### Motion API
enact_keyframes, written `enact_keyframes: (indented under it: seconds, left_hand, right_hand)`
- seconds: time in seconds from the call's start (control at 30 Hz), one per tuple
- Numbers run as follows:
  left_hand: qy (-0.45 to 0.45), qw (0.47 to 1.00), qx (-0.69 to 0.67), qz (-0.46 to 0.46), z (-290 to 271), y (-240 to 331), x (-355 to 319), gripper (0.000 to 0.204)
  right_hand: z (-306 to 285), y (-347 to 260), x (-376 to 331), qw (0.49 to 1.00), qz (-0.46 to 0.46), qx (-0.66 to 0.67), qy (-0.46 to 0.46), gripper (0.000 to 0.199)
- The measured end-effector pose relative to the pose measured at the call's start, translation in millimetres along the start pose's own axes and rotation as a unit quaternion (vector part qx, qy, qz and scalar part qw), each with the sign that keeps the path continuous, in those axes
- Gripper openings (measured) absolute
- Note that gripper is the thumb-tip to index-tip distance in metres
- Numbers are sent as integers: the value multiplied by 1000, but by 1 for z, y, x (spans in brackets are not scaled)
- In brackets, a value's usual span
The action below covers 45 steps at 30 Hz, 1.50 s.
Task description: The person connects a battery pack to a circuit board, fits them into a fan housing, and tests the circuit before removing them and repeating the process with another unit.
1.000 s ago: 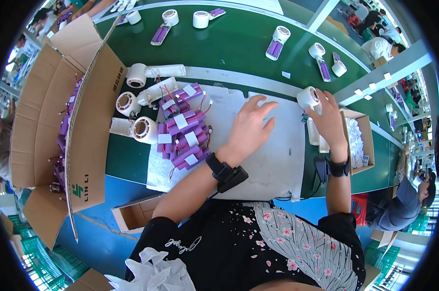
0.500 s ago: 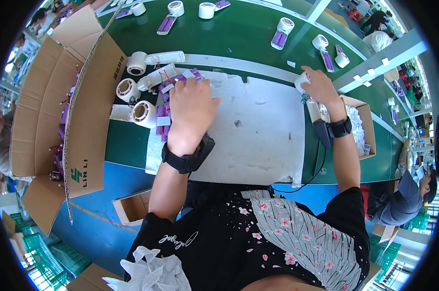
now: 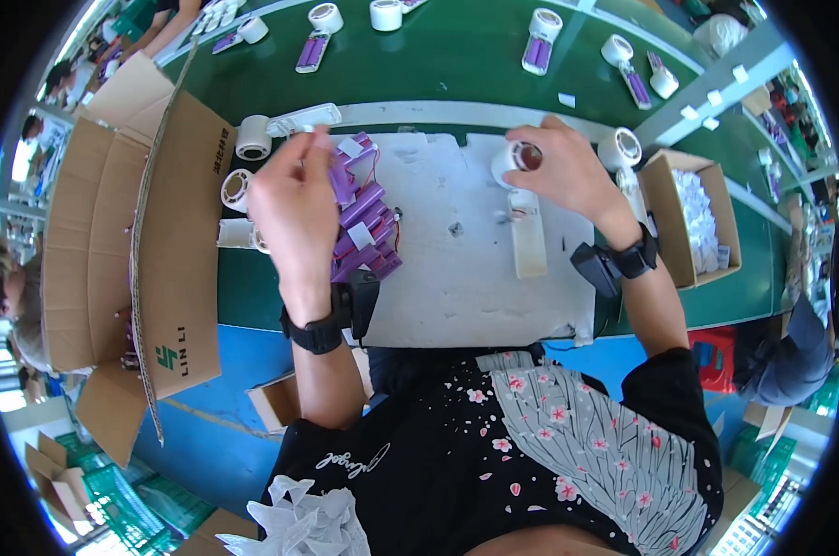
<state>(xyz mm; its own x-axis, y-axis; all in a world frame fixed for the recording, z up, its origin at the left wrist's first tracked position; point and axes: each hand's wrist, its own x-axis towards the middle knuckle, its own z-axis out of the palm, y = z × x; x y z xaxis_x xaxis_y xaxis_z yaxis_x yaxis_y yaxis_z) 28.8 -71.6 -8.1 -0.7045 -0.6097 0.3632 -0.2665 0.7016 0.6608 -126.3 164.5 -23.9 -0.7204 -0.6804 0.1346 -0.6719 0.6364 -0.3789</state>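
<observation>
Head view, held housing (image 3: 527,232), carton (image 3: 667,221) of white sheets (image 3: 699,227)

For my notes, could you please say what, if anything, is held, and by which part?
Right hand: white housing, by its round head. Left hand: cannot be told.

White housing (image 3: 529,246): now over mat (image 3: 447,301), in right hand (image 3: 568,174), moved inward. Left hand (image 3: 294,208): shifted left across purple battery packs (image 3: 364,222).
</observation>
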Motion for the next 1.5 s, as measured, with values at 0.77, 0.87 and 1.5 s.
enact_keyframes:
  seconds: [0.77,0.87,1.5]
  left_hand:
    - [-370,915,-141,79,101,35,-41,36]
    - [-401,908,-103,65,110,43,-37,32]
    - [-409,863,-286,81,128,29,-39,25]
  right_hand:
    - [38,34,-55,968,-16,250,25,31]
    - [44,40,-56,969,-18,229,92,30]
    - [49,37,-59,962,-149,196,120,36]
